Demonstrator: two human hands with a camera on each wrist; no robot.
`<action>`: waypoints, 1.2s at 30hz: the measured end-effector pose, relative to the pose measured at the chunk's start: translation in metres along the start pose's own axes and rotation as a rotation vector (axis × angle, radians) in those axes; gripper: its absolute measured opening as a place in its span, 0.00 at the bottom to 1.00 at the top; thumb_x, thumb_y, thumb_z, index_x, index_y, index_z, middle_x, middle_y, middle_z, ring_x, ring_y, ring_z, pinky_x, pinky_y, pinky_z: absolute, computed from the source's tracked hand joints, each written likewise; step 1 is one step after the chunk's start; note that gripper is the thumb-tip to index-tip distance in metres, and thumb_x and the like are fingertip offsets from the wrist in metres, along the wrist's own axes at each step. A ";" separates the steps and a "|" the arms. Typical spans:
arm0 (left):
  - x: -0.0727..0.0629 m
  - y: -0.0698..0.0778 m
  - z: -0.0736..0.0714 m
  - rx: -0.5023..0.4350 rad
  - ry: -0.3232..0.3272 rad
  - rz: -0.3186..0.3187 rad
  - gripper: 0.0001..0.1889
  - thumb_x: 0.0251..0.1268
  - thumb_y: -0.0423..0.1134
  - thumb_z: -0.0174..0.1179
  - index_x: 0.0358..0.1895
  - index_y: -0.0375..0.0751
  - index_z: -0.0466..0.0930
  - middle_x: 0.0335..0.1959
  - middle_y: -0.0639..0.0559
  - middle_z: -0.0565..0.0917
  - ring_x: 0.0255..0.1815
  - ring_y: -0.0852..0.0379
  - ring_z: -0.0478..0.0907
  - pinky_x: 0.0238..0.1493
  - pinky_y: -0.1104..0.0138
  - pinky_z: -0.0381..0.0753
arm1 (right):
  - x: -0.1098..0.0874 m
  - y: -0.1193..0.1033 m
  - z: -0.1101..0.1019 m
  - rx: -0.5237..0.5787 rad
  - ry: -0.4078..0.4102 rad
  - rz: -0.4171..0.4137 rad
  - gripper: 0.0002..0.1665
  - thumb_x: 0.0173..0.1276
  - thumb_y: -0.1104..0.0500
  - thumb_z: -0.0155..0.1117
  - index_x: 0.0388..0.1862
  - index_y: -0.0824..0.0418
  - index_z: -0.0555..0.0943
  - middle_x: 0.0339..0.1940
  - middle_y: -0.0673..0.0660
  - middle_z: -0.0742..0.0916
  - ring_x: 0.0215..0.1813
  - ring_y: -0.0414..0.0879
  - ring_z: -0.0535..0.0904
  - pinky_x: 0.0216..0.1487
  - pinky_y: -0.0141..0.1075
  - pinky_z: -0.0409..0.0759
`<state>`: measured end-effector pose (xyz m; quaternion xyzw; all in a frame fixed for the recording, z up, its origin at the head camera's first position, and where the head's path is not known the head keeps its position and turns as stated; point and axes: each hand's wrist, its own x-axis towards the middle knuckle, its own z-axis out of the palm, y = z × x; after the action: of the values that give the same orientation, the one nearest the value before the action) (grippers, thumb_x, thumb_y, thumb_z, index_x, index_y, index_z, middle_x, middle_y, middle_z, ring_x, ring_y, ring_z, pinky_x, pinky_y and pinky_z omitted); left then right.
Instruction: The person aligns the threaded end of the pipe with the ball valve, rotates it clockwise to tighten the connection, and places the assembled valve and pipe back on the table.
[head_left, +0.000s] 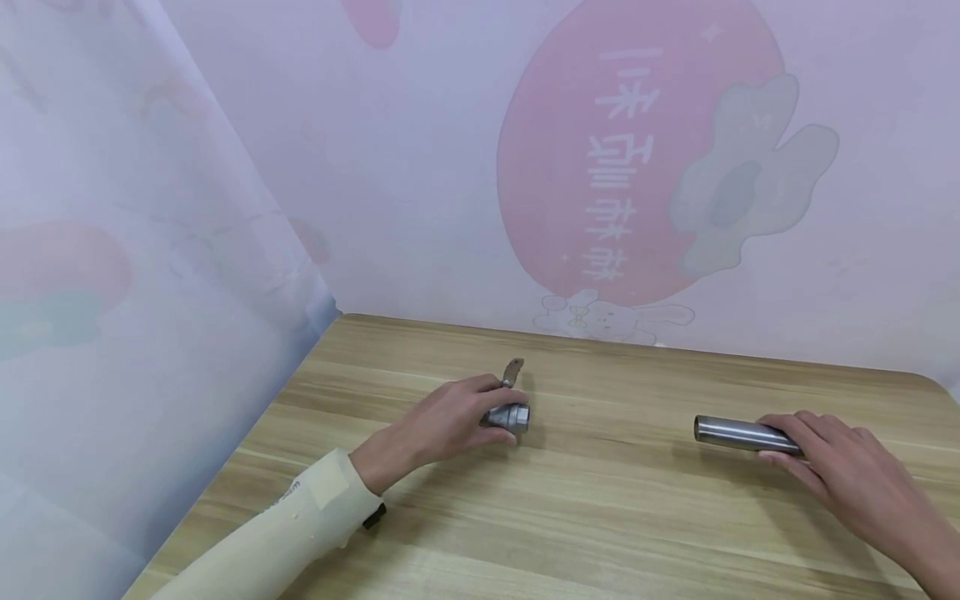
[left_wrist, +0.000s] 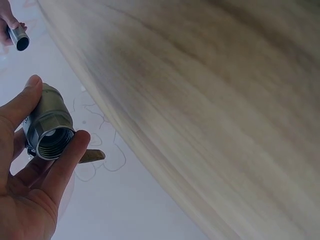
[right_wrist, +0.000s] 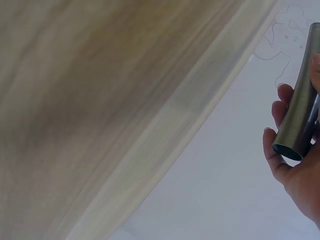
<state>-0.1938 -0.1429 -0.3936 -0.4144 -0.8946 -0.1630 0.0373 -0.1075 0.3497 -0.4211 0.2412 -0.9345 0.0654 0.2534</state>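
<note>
My left hand [head_left: 453, 419] grips a metal ball valve [head_left: 512, 417] between thumb and fingers, above the wooden table. The valve's flat lever handle [head_left: 513, 372] sticks up past the fingers. In the left wrist view, the threaded mouth of the ball valve [left_wrist: 52, 140] faces the camera and is hollow. Over on the right, my right hand [head_left: 851, 467] holds a smooth steel pipe [head_left: 738, 433], its open end pointing left toward the valve. The right wrist view shows the other end of the steel pipe [right_wrist: 295, 135] within the curled fingers. A wide gap separates valve and pipe.
The wooden table [head_left: 600, 517] reaches back to a pale printed curtain [head_left: 420, 183] with a pink circle and cartoon rabbits. Another pale curtain [head_left: 150, 333] hangs along the left edge. A small black object [head_left: 374, 517] shows beneath my left cuff.
</note>
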 end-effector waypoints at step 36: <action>0.004 0.004 0.003 -0.021 0.005 0.016 0.29 0.66 0.51 0.79 0.69 0.49 0.85 0.56 0.48 0.87 0.46 0.59 0.86 0.47 0.66 0.90 | 0.004 -0.012 -0.001 0.090 -0.062 0.073 0.26 0.62 0.54 0.86 0.57 0.47 0.84 0.45 0.41 0.87 0.42 0.33 0.75 0.33 0.35 0.78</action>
<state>-0.1928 -0.1365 -0.3941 -0.4214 -0.8894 -0.1733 0.0366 -0.1043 0.3382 -0.4184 0.2201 -0.9461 0.1092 0.2108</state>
